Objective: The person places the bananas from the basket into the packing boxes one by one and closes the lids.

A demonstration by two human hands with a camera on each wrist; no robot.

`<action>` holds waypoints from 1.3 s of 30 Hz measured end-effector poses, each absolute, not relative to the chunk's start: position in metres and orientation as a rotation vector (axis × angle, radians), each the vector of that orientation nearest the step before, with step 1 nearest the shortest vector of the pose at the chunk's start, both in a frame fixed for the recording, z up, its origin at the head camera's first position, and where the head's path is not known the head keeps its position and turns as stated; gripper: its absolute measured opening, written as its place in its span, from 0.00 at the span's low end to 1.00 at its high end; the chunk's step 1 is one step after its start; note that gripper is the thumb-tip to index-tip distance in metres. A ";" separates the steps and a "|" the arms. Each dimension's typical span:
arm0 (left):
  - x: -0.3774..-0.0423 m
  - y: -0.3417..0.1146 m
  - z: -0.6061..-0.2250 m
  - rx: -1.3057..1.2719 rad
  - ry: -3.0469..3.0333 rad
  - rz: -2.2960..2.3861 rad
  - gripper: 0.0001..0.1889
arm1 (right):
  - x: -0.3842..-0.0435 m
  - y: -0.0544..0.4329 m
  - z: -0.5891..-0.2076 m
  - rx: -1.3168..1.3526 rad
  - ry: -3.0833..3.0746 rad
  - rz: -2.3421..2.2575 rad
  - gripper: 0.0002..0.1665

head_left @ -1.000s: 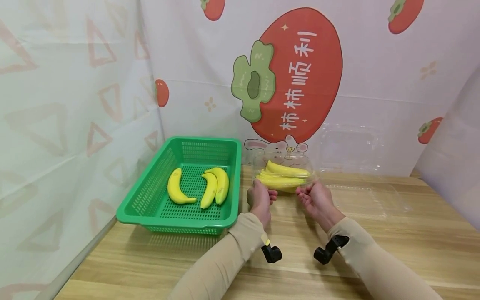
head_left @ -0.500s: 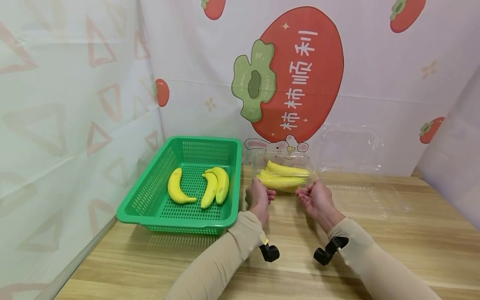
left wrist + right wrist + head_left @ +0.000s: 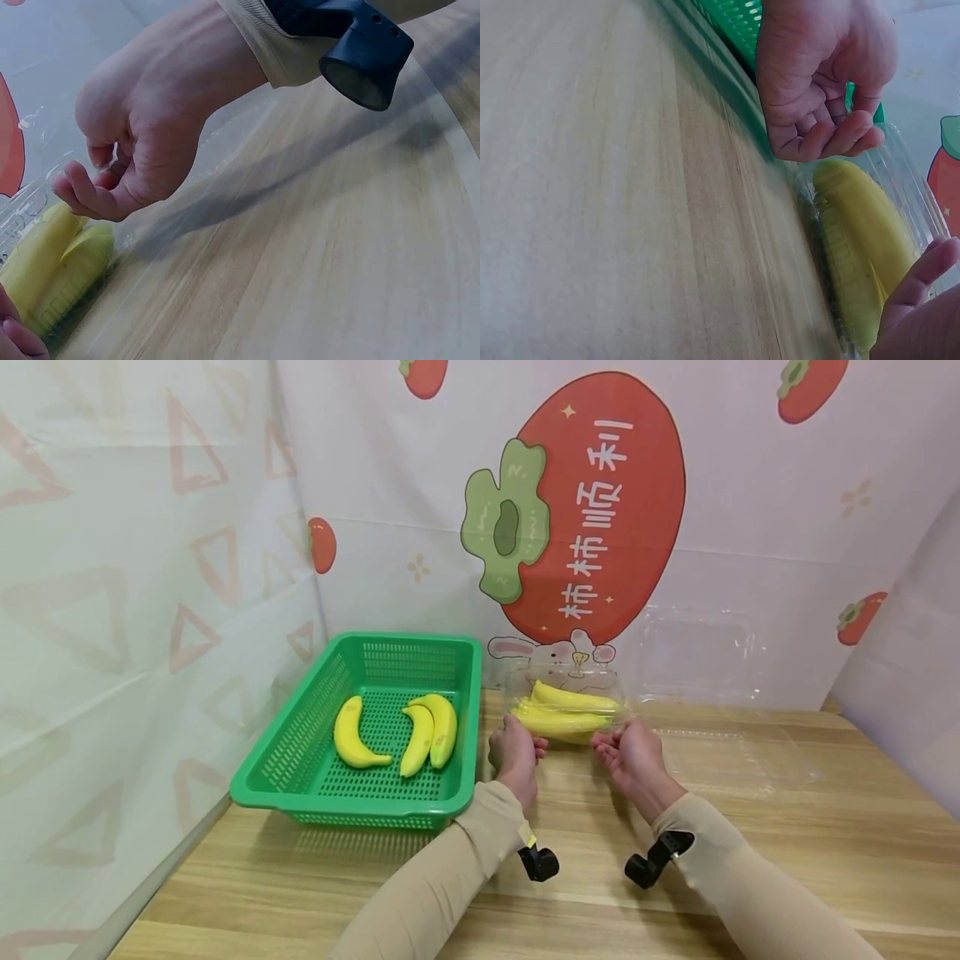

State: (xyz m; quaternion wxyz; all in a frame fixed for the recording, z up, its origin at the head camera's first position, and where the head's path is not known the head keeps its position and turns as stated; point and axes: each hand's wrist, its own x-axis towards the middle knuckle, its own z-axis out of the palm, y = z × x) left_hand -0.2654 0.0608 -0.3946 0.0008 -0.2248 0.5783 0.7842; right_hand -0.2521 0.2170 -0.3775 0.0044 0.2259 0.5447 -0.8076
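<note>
A clear plastic clamshell container (image 3: pixel 517 683) lies on the table at the middle back, its lid down over several yellow bananas (image 3: pixel 564 723). At its near left corner, my left hand (image 3: pixel 516 756) pinches the rim between thumb and bent fingers. My right hand (image 3: pixel 633 758) does likewise at the near right corner. In the right wrist view, the left hand's fingertips (image 3: pixel 855 139) sit right at the container's edge, below the thumb. The left wrist view has the right hand (image 3: pixel 154 135) over the end of the container, its fingers curled inward.
To the left stands a green plastic basket (image 3: pixel 247 789) with three bananas (image 3: pixel 417 742) in it. An open, see-through container (image 3: pixel 727 760) lies at the right, its lid (image 3: pixel 697 652) raised toward the printed cloth backdrop (image 3: pixel 375 577). All stand on a wooden table (image 3: pixel 577 910).
The left hand has edged slightly to the left along the container's corner. The right hand, the container and the bananas stay in place.
</note>
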 end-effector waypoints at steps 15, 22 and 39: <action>-0.242 0.071 -0.381 -0.456 2.019 2.226 0.28 | -0.237 0.208 -0.371 0.692 1.787 -2.376 0.28; -0.232 0.077 -0.361 -0.141 2.352 2.129 0.14 | -0.233 0.216 -0.363 0.563 1.989 -2.262 0.30; -0.202 0.049 -0.326 0.447 2.911 1.464 0.23 | -0.232 0.225 -0.353 0.181 2.588 -1.865 0.32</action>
